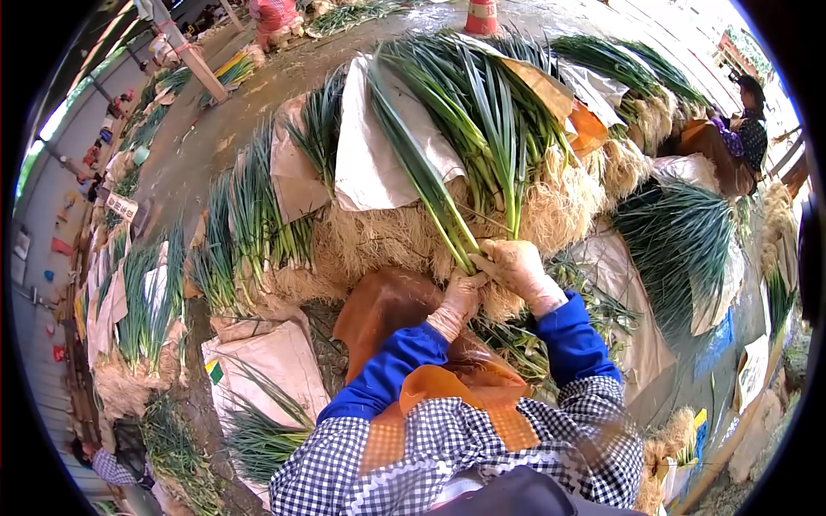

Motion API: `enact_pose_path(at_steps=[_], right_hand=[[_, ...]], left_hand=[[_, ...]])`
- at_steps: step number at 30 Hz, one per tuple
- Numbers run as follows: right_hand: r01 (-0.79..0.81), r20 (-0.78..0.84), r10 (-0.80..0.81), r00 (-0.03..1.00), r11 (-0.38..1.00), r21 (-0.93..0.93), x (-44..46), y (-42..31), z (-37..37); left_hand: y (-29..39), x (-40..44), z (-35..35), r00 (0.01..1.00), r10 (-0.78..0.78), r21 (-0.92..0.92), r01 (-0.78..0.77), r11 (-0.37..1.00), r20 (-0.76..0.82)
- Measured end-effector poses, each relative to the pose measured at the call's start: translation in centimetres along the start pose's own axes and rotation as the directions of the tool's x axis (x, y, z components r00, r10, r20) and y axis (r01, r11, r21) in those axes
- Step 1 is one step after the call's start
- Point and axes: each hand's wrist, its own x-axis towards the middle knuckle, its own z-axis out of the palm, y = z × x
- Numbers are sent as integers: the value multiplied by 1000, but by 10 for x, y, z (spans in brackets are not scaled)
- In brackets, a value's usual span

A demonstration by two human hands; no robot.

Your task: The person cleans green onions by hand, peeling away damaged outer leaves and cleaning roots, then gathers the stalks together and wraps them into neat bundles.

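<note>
Green onions (pixel 440 219) are held by their lower ends before the person's apron (pixel 465 348); blue sleeves (pixel 389 365) angle forward and inward, the left hand (pixel 458 303) curled round the stalks, the right hand (pixel 518 271) closed against it; beyond lie a rooty heap (pixel 370 236) and an orange cone (pixel 482 17).

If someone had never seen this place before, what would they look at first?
Probably the big heap of long green leaves in the upper middle, with shaggy straw-coloured roots below. Next, perhaps, the bright blue sleeves below centre, leading to the left hand and right hand, close together at the stalks' lower ends. An orange-red cone also stands out at the top edge.
</note>
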Motion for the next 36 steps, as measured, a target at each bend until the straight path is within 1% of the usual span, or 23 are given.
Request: enact_pose_path(at_steps=[4,5,7,8,11,12,13,15,16,17,19,21,22,23,24,27,28,29,30,32,33,35,36], right_hand=[[102,-175,-76,982,984,148,-21,3,-6],[-27,-104,82,991,897,442,-32,2,-23],[-369,-105,481,871,779,507,-28,29,-25],[-438,-127,520,845,808,395,-18,36,-24],[-524,251,528,811,465,713,10,41,19],[-293,58,555,830,345,892,14,43,46],[-266,-76,603,794,458,848,16,36,50],[-266,-59,741,669,313,912,7,35,75],[-294,-280,746,604,535,792,2,29,84],[-331,-551,517,655,852,406,-8,40,100],[-360,-399,500,769,854,376,-36,26,87],[-218,-235,287,929,935,280,-86,24,75],[-258,-102,279,955,949,181,-121,30,79],[-273,32,272,962,959,75,-145,42,79],[-371,344,380,859,924,-94,-153,59,70],[-276,478,405,779,907,-319,-154,97,58],[-445,174,470,865,880,-163,-113,67,40],[-388,-48,385,921,917,-93,-72,32,11],[-137,-279,157,947,987,89,-51,27,17],[-222,-34,234,972,953,204,-9,-5,3],[-131,-53,141,989,979,158,0,1,15],[-133,59,120,991,923,360,-6,17,42],[-195,159,123,980,780,594,-18,6,40]], left_hand=[[16,-2,2,989,-32,-64,23,998,-144],[28,-1,6,990,-1,-41,-5,999,-140],[26,3,-9,992,18,-98,-31,995,-127],[24,3,-9,994,3,-72,-11,997,-105],[13,-7,3,992,-105,-136,95,986,-67],[11,-13,13,989,-132,-102,124,987,-71],[9,-18,23,984,-157,-72,151,986,-81],[11,-18,27,973,-82,46,94,994,-218],[0,-14,15,972,-57,58,72,996,-227],[-12,-11,4,970,-34,70,52,996,-240],[2,-15,15,954,-26,92,56,994,-299],[16,-17,23,942,-51,144,104,984,-331],[11,-10,7,931,6,40,9,999,-366],[4,-1,-15,967,6,-55,-20,998,-254],[14,-4,-17,962,-57,-50,45,998,-268],[23,-11,-13,968,-67,9,71,997,-244],[11,-7,-20,973,15,73,2,997,-230],[1,-9,-23,972,89,135,-60,989,-217],[3,-15,-13,965,72,150,-35,988,-250],[-10,-16,-15,965,113,161,-76,984,-237],[-13,-17,-18,963,95,175,-51,983,-253],[-10,-14,-28,956,97,74,-80,994,-275],[-4,-11,-32,957,26,-19,-33,999,-290]])
